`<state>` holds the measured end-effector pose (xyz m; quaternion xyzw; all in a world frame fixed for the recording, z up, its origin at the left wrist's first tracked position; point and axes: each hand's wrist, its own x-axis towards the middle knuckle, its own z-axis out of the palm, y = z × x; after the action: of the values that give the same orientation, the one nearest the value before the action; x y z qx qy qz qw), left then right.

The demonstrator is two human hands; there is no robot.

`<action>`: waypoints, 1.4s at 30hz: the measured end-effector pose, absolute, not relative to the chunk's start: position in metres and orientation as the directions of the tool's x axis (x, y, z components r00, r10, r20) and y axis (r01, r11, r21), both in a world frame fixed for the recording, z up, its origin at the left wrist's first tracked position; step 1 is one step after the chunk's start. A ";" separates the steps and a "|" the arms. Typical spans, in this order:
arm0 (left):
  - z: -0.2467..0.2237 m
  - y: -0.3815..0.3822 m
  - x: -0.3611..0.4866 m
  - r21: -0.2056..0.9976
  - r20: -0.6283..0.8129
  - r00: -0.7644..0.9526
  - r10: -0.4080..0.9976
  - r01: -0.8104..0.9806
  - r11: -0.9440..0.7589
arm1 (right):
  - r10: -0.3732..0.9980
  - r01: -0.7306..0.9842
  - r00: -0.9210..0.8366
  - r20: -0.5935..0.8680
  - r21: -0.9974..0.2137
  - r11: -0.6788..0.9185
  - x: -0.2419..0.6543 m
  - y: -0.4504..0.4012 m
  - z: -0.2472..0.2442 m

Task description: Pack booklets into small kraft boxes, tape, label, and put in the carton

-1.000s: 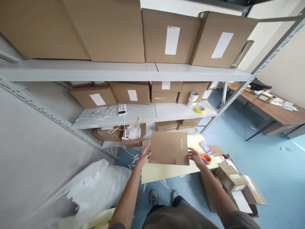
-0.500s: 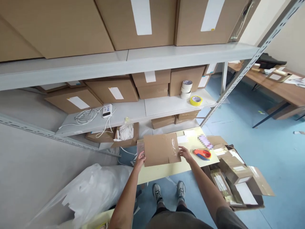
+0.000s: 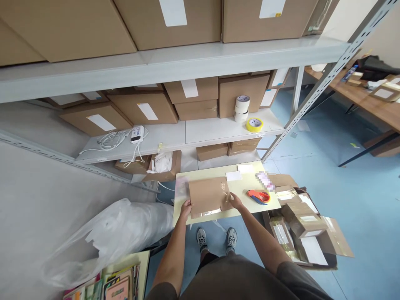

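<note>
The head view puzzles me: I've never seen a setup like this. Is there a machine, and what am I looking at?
There's no machine here: a person works with two bare hands. The camera is worn on the head, so all the pictures look forward and down past the arms.

The left hand and right hand hold a brown cardboard piece by opposite sides, over a pale yellow table.

Also on the table are a white card, another white slip, an orange-and-blue tool and a purplish item, blurred out. Behind stands a shelf; on the floor to the right, an open carton holds smaller boxes.
</note>
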<state>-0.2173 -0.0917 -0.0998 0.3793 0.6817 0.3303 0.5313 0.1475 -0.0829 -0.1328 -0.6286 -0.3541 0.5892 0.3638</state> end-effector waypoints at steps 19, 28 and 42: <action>-0.035 -0.091 -0.191 0.939 -0.212 -0.347 0.914 0.187 0.289 | 0.924 -0.097 0.160 -0.348 -0.937 -0.336 0.139 -0.033 -0.042; -0.051 -0.086 -0.219 0.943 -0.274 -0.225 0.935 0.127 0.307 | 0.929 -0.071 0.198 -0.311 -0.950 -0.303 0.124 -0.008 -0.026; -0.051 -0.079 -0.192 0.971 -0.235 -0.066 0.970 -0.058 0.232 | 0.935 -0.090 0.187 -0.301 -0.953 -0.289 0.084 -0.050 0.002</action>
<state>-0.1921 -0.0787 -0.0505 0.4068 0.5606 0.4677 0.5491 0.0840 -0.0500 0.0021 -0.6013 -0.3513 0.5320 0.4817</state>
